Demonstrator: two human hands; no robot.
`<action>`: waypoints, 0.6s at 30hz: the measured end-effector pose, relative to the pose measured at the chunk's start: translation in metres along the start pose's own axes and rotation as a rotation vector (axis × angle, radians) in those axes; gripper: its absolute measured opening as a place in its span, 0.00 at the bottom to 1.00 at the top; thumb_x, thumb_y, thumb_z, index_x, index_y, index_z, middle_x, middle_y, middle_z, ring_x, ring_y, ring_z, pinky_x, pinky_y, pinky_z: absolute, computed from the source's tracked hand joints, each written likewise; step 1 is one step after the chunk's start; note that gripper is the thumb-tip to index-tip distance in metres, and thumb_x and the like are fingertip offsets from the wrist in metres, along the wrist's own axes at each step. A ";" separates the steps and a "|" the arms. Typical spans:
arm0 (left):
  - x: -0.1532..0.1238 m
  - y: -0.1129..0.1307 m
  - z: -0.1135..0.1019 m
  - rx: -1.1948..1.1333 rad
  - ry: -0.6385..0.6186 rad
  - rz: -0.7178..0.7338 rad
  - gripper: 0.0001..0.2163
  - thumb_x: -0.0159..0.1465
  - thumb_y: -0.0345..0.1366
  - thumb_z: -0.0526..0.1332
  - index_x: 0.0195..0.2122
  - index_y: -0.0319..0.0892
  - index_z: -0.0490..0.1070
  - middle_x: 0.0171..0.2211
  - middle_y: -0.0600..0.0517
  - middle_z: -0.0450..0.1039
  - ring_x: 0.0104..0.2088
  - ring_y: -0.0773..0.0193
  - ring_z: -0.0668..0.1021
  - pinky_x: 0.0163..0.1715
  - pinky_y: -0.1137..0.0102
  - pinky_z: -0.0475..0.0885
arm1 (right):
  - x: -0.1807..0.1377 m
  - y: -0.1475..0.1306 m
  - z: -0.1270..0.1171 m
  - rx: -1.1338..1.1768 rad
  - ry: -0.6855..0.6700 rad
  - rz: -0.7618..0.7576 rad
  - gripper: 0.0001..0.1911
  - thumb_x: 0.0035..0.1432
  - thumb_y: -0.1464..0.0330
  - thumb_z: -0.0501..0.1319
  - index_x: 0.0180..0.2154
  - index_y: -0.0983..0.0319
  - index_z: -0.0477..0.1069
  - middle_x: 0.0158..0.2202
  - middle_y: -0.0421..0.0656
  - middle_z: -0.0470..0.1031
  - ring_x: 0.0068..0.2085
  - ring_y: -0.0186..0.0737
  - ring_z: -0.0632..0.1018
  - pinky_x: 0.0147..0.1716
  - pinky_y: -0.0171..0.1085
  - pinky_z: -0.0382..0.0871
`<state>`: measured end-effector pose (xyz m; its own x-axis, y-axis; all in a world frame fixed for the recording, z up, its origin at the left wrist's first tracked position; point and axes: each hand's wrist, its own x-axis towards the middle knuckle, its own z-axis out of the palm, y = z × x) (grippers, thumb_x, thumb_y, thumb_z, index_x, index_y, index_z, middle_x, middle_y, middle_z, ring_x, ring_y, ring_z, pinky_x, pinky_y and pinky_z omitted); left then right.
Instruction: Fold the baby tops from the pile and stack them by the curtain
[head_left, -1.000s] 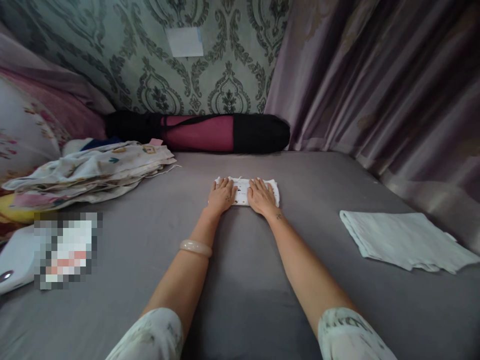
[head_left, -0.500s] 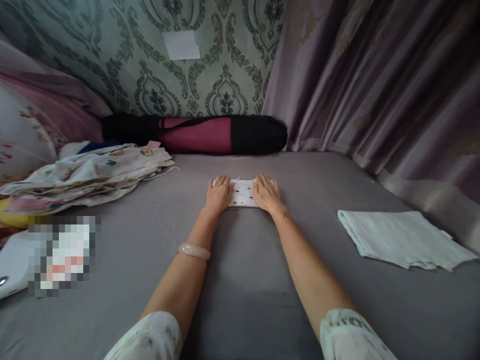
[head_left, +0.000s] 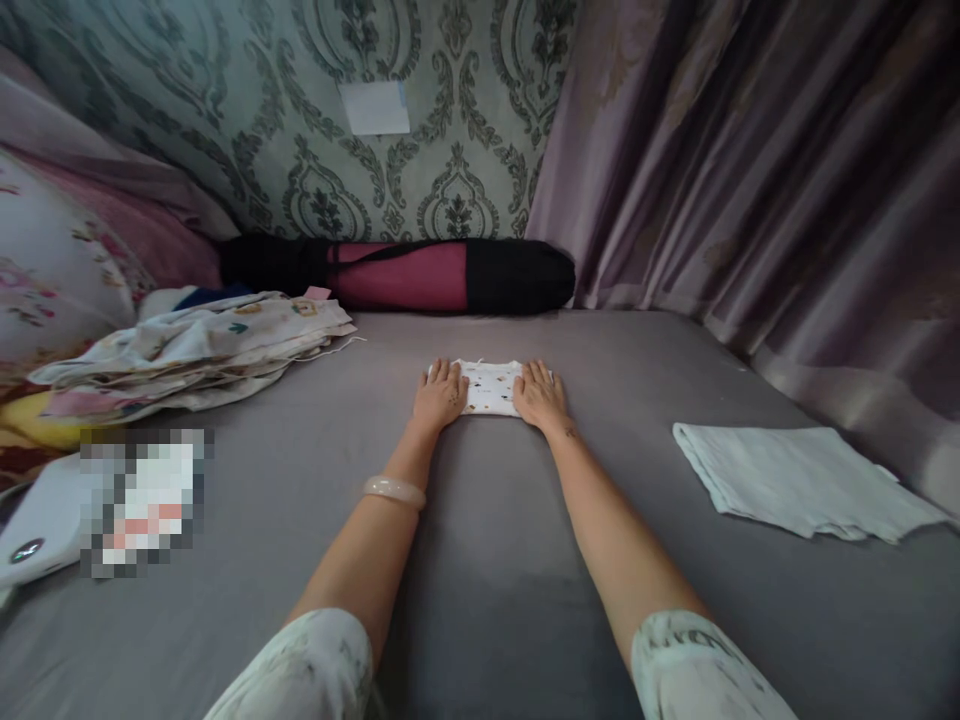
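Observation:
A small folded white cloth with scattered little prints lies flat on the grey bed sheet, in the middle of the head view. Over its left end my left hand rests palm down with fingers stretched out. My right hand lies the same way across its right end. Both hands touch the cloth from above and hide its two ends. Whether it is a garment I cannot tell.
A stack of folded clothes lies at the left, beside a floral pillow. A white device sits nearer. One pale folded cloth is at the right. Along the patterned wall lies a black and pink long bag; a curtain hangs right.
My right hand has shifted slightly to the right on the cloth, so more of its printed middle shows. The whole view has tilted and moved a little.

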<state>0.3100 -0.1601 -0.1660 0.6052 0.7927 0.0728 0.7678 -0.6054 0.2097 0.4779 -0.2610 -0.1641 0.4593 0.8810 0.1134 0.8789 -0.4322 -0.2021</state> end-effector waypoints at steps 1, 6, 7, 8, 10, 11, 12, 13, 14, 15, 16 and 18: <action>0.000 0.000 0.001 0.006 -0.004 -0.006 0.27 0.70 0.44 0.37 0.66 0.37 0.53 0.68 0.40 0.49 0.68 0.51 0.50 0.64 0.51 0.49 | 0.000 0.000 0.000 -0.002 0.000 0.001 0.28 0.68 0.65 0.39 0.64 0.68 0.55 0.67 0.50 0.54 0.68 0.46 0.51 0.64 0.51 0.44; 0.002 0.002 -0.002 0.028 -0.033 -0.022 0.28 0.70 0.43 0.38 0.66 0.33 0.53 0.67 0.37 0.49 0.68 0.48 0.51 0.63 0.48 0.49 | 0.003 0.002 -0.007 -0.015 -0.059 -0.016 0.28 0.69 0.64 0.39 0.64 0.69 0.54 0.67 0.52 0.54 0.67 0.48 0.53 0.63 0.52 0.45; 0.003 0.001 -0.006 0.034 -0.039 -0.011 0.27 0.70 0.43 0.39 0.65 0.34 0.54 0.67 0.37 0.51 0.67 0.48 0.53 0.62 0.47 0.50 | 0.007 0.004 -0.009 -0.022 -0.087 -0.033 0.28 0.69 0.63 0.40 0.64 0.69 0.55 0.67 0.52 0.55 0.67 0.49 0.54 0.63 0.52 0.46; 0.005 0.001 -0.011 0.042 -0.048 0.009 0.26 0.70 0.43 0.40 0.64 0.35 0.56 0.66 0.37 0.54 0.67 0.49 0.55 0.62 0.46 0.50 | 0.011 0.006 -0.013 -0.030 -0.123 -0.054 0.27 0.69 0.63 0.41 0.64 0.69 0.56 0.66 0.53 0.56 0.66 0.49 0.56 0.63 0.53 0.47; 0.011 -0.001 -0.023 0.060 -0.099 0.044 0.23 0.70 0.41 0.41 0.60 0.40 0.63 0.63 0.39 0.60 0.64 0.50 0.61 0.61 0.43 0.49 | 0.021 0.011 -0.020 -0.043 -0.200 -0.091 0.25 0.68 0.66 0.44 0.62 0.66 0.60 0.64 0.54 0.61 0.64 0.48 0.61 0.61 0.50 0.52; 0.015 -0.003 -0.029 0.071 -0.138 0.052 0.21 0.70 0.40 0.42 0.57 0.41 0.66 0.61 0.40 0.64 0.62 0.51 0.65 0.61 0.43 0.49 | 0.026 0.014 -0.023 -0.048 -0.233 -0.102 0.24 0.67 0.68 0.46 0.61 0.64 0.62 0.62 0.53 0.64 0.62 0.48 0.65 0.59 0.48 0.56; 0.019 -0.004 -0.035 0.081 -0.178 0.053 0.20 0.70 0.39 0.43 0.54 0.43 0.69 0.59 0.41 0.67 0.59 0.52 0.68 0.61 0.43 0.48 | 0.032 0.017 -0.027 -0.051 -0.258 -0.105 0.23 0.65 0.70 0.49 0.60 0.62 0.64 0.60 0.53 0.67 0.60 0.47 0.68 0.57 0.46 0.59; 0.024 -0.005 -0.041 0.092 -0.211 0.048 0.18 0.69 0.37 0.45 0.51 0.44 0.72 0.57 0.42 0.69 0.57 0.52 0.70 0.61 0.43 0.48 | 0.037 0.020 -0.030 -0.052 -0.275 -0.104 0.24 0.63 0.73 0.51 0.60 0.60 0.66 0.58 0.52 0.69 0.58 0.47 0.71 0.55 0.44 0.63; 0.029 -0.007 -0.046 0.101 -0.233 0.041 0.17 0.68 0.36 0.47 0.48 0.45 0.74 0.55 0.43 0.71 0.56 0.52 0.72 0.61 0.44 0.49 | 0.041 0.023 -0.033 -0.053 -0.286 -0.103 0.25 0.61 0.75 0.53 0.59 0.59 0.67 0.57 0.51 0.71 0.55 0.47 0.73 0.52 0.43 0.65; 0.034 -0.008 -0.050 0.108 -0.246 0.037 0.15 0.67 0.34 0.49 0.46 0.46 0.75 0.53 0.43 0.73 0.55 0.52 0.73 0.60 0.44 0.50 | 0.046 0.026 -0.036 -0.053 -0.295 -0.107 0.25 0.59 0.76 0.54 0.57 0.57 0.68 0.55 0.51 0.73 0.54 0.47 0.74 0.50 0.42 0.66; 0.040 -0.010 -0.053 0.111 -0.249 0.038 0.14 0.65 0.32 0.51 0.44 0.46 0.76 0.51 0.44 0.75 0.54 0.53 0.74 0.60 0.46 0.52 | 0.050 0.028 -0.038 -0.051 -0.303 -0.115 0.25 0.58 0.77 0.55 0.56 0.56 0.70 0.54 0.50 0.74 0.53 0.47 0.75 0.49 0.41 0.67; 0.050 -0.013 -0.056 0.107 -0.253 0.039 0.12 0.63 0.32 0.55 0.42 0.48 0.77 0.46 0.46 0.78 0.52 0.53 0.75 0.58 0.49 0.56 | 0.057 0.031 -0.040 -0.044 -0.306 -0.134 0.23 0.57 0.77 0.57 0.52 0.55 0.74 0.51 0.47 0.76 0.52 0.46 0.76 0.48 0.39 0.68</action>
<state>0.3184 -0.1089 -0.1101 0.6575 0.7340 -0.1701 0.7527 -0.6497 0.1063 0.5367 -0.2323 -0.1249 0.2850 0.9447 -0.1624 0.9367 -0.3105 -0.1620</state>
